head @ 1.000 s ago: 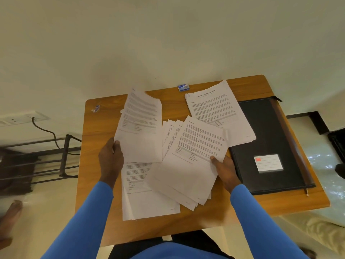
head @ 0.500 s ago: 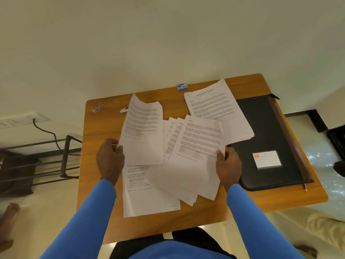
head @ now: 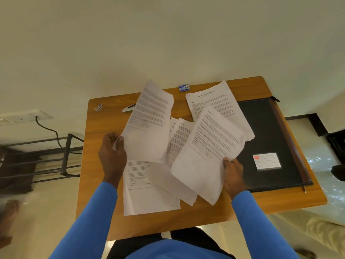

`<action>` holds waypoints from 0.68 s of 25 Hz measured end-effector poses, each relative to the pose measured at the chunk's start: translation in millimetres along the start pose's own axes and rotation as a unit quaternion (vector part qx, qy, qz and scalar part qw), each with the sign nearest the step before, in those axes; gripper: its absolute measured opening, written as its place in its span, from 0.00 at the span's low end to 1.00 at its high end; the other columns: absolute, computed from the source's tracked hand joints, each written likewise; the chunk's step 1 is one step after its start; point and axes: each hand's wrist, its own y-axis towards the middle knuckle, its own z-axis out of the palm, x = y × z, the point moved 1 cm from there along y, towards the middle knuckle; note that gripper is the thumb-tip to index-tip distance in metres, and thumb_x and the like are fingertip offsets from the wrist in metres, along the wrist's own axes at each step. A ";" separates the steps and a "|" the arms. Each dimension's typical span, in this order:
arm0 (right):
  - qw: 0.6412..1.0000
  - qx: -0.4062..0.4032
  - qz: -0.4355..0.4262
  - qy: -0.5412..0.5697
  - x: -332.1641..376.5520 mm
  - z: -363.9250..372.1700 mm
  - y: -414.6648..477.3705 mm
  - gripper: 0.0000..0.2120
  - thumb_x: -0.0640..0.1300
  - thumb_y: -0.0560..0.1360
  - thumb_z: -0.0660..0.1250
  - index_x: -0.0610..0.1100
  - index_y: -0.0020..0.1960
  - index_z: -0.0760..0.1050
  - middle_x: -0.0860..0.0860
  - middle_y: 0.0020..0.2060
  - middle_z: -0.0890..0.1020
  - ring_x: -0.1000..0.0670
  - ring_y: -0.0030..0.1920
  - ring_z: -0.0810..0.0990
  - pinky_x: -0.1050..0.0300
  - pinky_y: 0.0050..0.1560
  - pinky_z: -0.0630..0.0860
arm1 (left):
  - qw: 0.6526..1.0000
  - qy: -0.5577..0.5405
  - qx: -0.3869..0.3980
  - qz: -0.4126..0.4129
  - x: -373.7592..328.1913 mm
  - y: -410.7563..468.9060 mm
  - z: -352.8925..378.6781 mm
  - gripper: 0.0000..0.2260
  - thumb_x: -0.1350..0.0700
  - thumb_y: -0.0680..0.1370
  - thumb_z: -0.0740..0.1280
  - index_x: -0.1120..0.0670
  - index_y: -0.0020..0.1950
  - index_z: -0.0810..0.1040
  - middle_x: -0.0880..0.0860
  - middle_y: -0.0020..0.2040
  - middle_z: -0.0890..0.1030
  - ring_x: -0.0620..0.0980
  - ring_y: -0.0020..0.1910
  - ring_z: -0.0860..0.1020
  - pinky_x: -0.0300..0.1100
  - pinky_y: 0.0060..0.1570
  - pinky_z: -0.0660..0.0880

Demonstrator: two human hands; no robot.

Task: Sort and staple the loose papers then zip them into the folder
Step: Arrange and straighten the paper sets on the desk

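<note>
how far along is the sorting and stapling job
Early. One stack lies set aside, overlapping the folder. The left hand holds one sheet, the right hand a second sheet, sorting. Loose papers lie fanned on the table; stapling, with the stapler untouched, and zipping remain.

The wooden table (head: pixel 97 128) carried a black folder (head: pixel 270 139) just beside the grip of the right hand (head: pixel 233 174), a blue box (head: pixel 184 87) beyond both grips, and loose sheets (head: pixel 149 193) between them.
</note>
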 end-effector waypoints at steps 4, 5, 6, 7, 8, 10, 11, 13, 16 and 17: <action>1.000 0.007 0.031 0.001 -3.8 2.8 -1.3 0.10 0.41 0.82 0.65 0.42 0.62 0.78 0.43 0.58 0.83 0.42 0.57 0.82 0.39 0.63 0.78 | 0.992 0.000 0.118 -0.050 3.5 -0.6 14.3 0.06 0.52 0.81 0.68 0.48 0.58 0.79 0.50 0.51 0.84 0.54 0.48 0.84 0.56 0.45 0.83; 1.000 0.009 0.027 0.001 -2.8 3.7 -1.3 0.10 0.41 0.82 0.65 0.42 0.62 0.78 0.43 0.58 0.83 0.42 0.57 0.82 0.40 0.62 0.79 | 0.987 0.041 0.147 -0.044 4.6 -4.6 20.6 0.07 0.54 0.81 0.68 0.49 0.58 0.80 0.50 0.52 0.85 0.54 0.49 0.83 0.55 0.47 0.82; 1.000 0.007 0.023 0.000 -1.3 4.7 -1.7 0.09 0.41 0.82 0.65 0.42 0.62 0.77 0.43 0.58 0.83 0.42 0.56 0.82 0.41 0.61 0.79 | 0.981 0.081 0.174 -0.037 6.6 -9.6 27.9 0.08 0.55 0.81 0.68 0.50 0.59 0.81 0.50 0.52 0.85 0.55 0.50 0.83 0.54 0.50 0.81; 1.000 0.003 0.021 0.001 0.2 5.9 -3.0 0.10 0.40 0.82 0.65 0.42 0.62 0.77 0.43 0.58 0.82 0.43 0.56 0.81 0.43 0.59 0.79 | 0.974 0.110 0.195 -0.038 8.8 -15.6 35.3 0.08 0.55 0.81 0.68 0.51 0.60 0.81 0.51 0.53 0.84 0.55 0.51 0.82 0.52 0.51 0.80; 1.000 -0.005 0.014 -0.002 2.5 7.9 -4.8 0.11 0.40 0.82 0.64 0.41 0.63 0.76 0.43 0.58 0.82 0.42 0.57 0.81 0.43 0.59 0.79 | 0.967 0.124 0.216 -0.051 11.1 -21.4 41.9 0.09 0.55 0.81 0.68 0.52 0.60 0.81 0.51 0.54 0.84 0.55 0.51 0.82 0.51 0.52 0.79; 1.000 -0.025 -0.002 -0.011 1.5 9.6 -6.5 0.14 0.40 0.82 0.64 0.39 0.67 0.75 0.43 0.60 0.81 0.41 0.59 0.81 0.42 0.61 0.79 | 0.957 0.137 0.243 -0.075 13.9 -32.4 51.8 0.10 0.54 0.81 0.68 0.51 0.61 0.81 0.52 0.56 0.84 0.55 0.53 0.81 0.51 0.54 0.79; 0.999 -0.031 -0.016 -0.021 -0.4 9.9 -6.9 0.15 0.40 0.82 0.63 0.40 0.68 0.74 0.43 0.61 0.81 0.41 0.59 0.81 0.42 0.61 0.79 | 0.954 0.139 0.252 -0.080 14.0 -36.7 55.6 0.10 0.54 0.81 0.68 0.51 0.62 0.80 0.52 0.57 0.84 0.56 0.54 0.81 0.52 0.56 0.78; 0.997 -0.020 -0.045 -0.063 -3.6 13.5 -11.0 0.17 0.41 0.81 0.65 0.43 0.69 0.72 0.46 0.60 0.81 0.42 0.60 0.81 0.42 0.60 0.79 | 0.947 0.114 0.287 -0.084 10.7 -45.4 62.5 0.12 0.55 0.82 0.67 0.52 0.65 0.79 0.52 0.61 0.83 0.56 0.59 0.80 0.52 0.59 0.78; 0.967 -0.009 -0.129 -0.221 -7.3 23.4 -22.8 0.31 0.47 0.75 0.74 0.49 0.74 0.66 0.47 0.64 0.77 0.41 0.64 0.77 0.40 0.63 0.78 | 0.914 0.134 0.380 -0.046 6.8 -58.8 69.3 0.19 0.51 0.83 0.65 0.52 0.74 0.73 0.53 0.69 0.78 0.57 0.66 0.76 0.53 0.65 0.75; 0.930 -0.048 -0.169 -0.323 -7.3 27.6 -26.9 0.38 0.50 0.72 0.76 0.49 0.76 0.62 0.45 0.65 0.74 0.40 0.65 0.75 0.38 0.64 0.76 | 0.903 0.172 0.394 -0.020 7.7 -61.0 69.4 0.20 0.49 0.83 0.66 0.52 0.75 0.72 0.53 0.69 0.78 0.58 0.66 0.76 0.53 0.64 0.74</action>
